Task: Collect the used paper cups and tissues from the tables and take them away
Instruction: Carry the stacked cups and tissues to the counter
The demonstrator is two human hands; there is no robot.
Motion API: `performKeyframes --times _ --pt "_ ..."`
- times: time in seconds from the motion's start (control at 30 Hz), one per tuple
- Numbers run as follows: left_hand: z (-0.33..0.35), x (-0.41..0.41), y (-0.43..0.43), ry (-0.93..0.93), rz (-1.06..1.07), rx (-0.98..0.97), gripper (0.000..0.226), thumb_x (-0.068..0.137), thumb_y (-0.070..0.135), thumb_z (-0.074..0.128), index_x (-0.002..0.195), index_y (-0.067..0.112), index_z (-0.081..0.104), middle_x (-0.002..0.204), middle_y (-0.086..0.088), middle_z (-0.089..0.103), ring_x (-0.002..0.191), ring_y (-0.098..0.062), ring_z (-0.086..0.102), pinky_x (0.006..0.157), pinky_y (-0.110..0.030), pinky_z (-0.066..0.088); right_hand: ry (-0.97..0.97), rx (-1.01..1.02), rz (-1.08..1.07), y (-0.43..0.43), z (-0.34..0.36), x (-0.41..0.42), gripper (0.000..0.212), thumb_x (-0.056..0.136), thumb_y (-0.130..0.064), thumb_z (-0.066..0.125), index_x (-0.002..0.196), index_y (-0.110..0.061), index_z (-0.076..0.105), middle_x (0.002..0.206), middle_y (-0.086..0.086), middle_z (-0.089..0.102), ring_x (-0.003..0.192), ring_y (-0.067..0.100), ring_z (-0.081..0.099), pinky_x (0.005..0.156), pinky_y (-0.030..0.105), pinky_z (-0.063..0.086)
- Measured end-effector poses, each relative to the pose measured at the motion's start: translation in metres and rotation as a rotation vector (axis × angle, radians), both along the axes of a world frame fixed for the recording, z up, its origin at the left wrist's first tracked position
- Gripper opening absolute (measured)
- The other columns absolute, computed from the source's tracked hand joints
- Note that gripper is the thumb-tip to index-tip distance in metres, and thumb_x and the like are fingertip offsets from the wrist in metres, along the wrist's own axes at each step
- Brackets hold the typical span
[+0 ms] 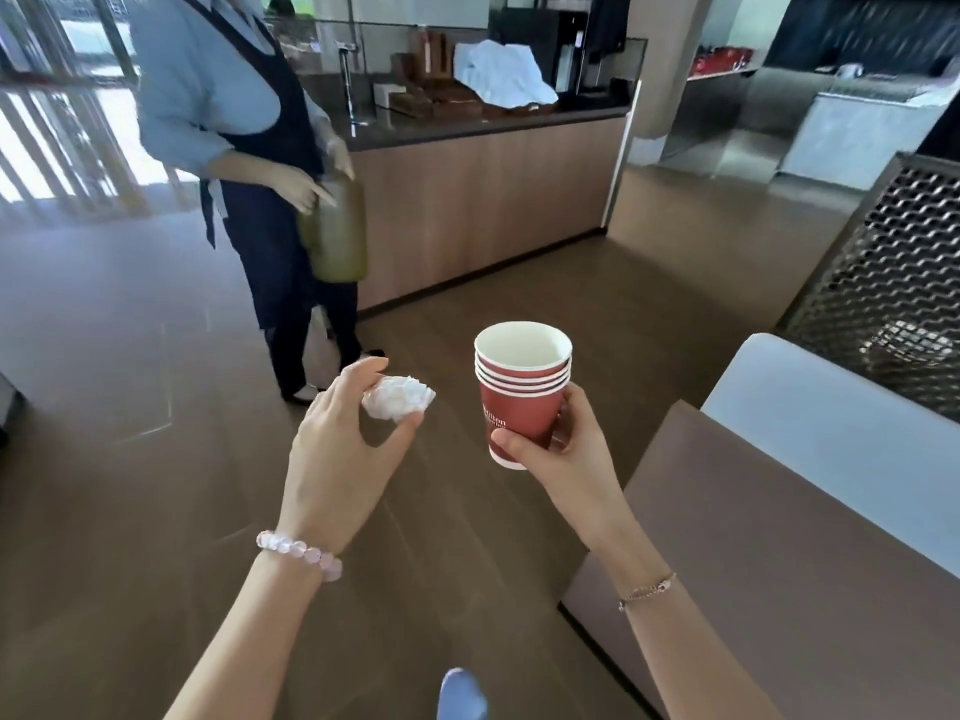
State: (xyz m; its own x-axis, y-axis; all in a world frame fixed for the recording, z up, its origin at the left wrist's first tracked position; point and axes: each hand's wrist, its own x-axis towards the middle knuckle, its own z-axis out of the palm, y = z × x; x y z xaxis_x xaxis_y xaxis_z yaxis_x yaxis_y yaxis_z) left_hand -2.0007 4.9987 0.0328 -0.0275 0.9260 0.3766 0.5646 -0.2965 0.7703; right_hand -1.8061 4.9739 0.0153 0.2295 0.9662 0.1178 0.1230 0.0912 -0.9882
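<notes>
My right hand [569, 452] grips a stack of several red paper cups [522, 389], nested upright, with the white inside of the top cup showing and nothing visible in it. My left hand [345, 441] pinches a crumpled white tissue [397, 398] between thumb and fingertips. Both hands are held out over the brown floor, about level with each other, the tissue a short way left of the cups.
A person in a blue shirt and dark apron [249, 148] stands ahead left, holding a large jar of brownish liquid [337, 228]. A wooden counter [483, 179] lies behind. A brown table [779, 563] and a pale chair [841, 423] are at the right.
</notes>
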Motion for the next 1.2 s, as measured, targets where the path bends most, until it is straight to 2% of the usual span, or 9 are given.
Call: performKeyframes --times 0.27,0.4,0.57,0.67,0.9,1.0,1.1,1.2 --pt "-0.007 0.032 0.139 0.029 -0.084 0.000 0.047 0.078 0.028 0.072 0.121 0.028 0.051 0.108 0.011 0.060 0.102 -0.019 0.056 0.089 -0.040 0.047 0.019 0.004 -0.081 0.125 -0.011 0.025 0.057 0.072 -0.006 0.079 0.120 -0.018 0.050 0.108 -0.005 0.065 0.093 0.001 0.065 0.075 0.011 0.050" --pt "-0.002 0.057 0.210 0.066 -0.155 0.020 0.047 0.078 0.028 0.070 0.122 0.026 0.052 0.108 0.011 0.061 0.101 -0.017 0.054 0.088 -0.037 0.046 0.051 0.008 -0.120 0.186 -0.009 0.047 0.055 0.073 -0.002 0.077 0.119 -0.015 0.051 0.108 -0.004 0.066 0.093 0.003 0.066 0.074 0.012 0.050" --pt "0.001 0.093 0.283 0.097 -0.244 0.037 0.048 0.079 0.026 0.071 0.123 0.023 0.051 0.109 0.010 0.062 0.105 -0.014 0.054 0.088 -0.026 0.041 0.043 0.013 -0.209 0.241 -0.004 0.080 0.055 0.072 -0.004 0.078 0.118 -0.020 0.052 0.106 -0.008 0.065 0.093 0.000 0.065 0.072 0.010 0.050" --pt "0.001 0.120 0.319 0.090 -0.313 0.029 0.048 0.080 0.026 0.070 0.123 0.022 0.051 0.109 0.010 0.061 0.105 -0.014 0.054 0.089 -0.030 0.043 0.025 0.011 -0.296 0.264 -0.003 0.104 0.055 0.072 -0.005 0.079 0.117 -0.021 0.052 0.105 -0.008 0.065 0.092 0.000 0.065 0.071 0.010 0.050" --pt "0.000 0.204 0.406 0.088 -0.543 0.051 0.048 0.080 0.028 0.069 0.124 0.023 0.050 0.111 0.008 0.062 0.105 -0.016 0.055 0.090 -0.037 0.046 0.004 -0.007 -0.513 0.307 -0.007 0.164 0.060 0.071 -0.011 0.080 0.123 -0.020 0.050 0.111 -0.009 0.065 0.099 0.003 0.064 0.078 0.014 0.052" --pt "0.000 0.249 0.446 0.073 -0.660 0.074 0.047 0.080 0.028 0.069 0.123 0.023 0.049 0.110 0.009 0.061 0.103 -0.016 0.056 0.087 -0.040 0.048 0.028 -0.001 -0.625 0.328 -0.009 0.191 0.058 0.072 -0.007 0.079 0.120 -0.022 0.050 0.109 -0.009 0.065 0.096 0.001 0.065 0.074 0.012 0.051" --pt "0.000 0.294 0.483 0.068 -0.812 0.084 0.046 0.082 0.028 0.068 0.124 0.022 0.049 0.110 0.010 0.061 0.105 -0.014 0.054 0.089 -0.036 0.047 0.045 0.019 -0.770 0.349 -0.010 0.216 0.055 0.073 -0.003 0.077 0.114 -0.028 0.051 0.107 -0.010 0.066 0.094 0.001 0.066 0.072 0.010 0.050" --pt "0.002 0.340 0.518 0.076 -0.962 0.091 0.047 0.082 0.029 0.068 0.124 0.022 0.049 0.111 0.010 0.061 0.106 -0.013 0.053 0.091 -0.034 0.045 0.051 0.016 -0.910 0.370 -0.007 0.240 0.054 0.073 -0.002 0.077 0.116 -0.022 0.051 0.108 -0.007 0.066 0.092 0.000 0.066 0.070 0.010 0.049"
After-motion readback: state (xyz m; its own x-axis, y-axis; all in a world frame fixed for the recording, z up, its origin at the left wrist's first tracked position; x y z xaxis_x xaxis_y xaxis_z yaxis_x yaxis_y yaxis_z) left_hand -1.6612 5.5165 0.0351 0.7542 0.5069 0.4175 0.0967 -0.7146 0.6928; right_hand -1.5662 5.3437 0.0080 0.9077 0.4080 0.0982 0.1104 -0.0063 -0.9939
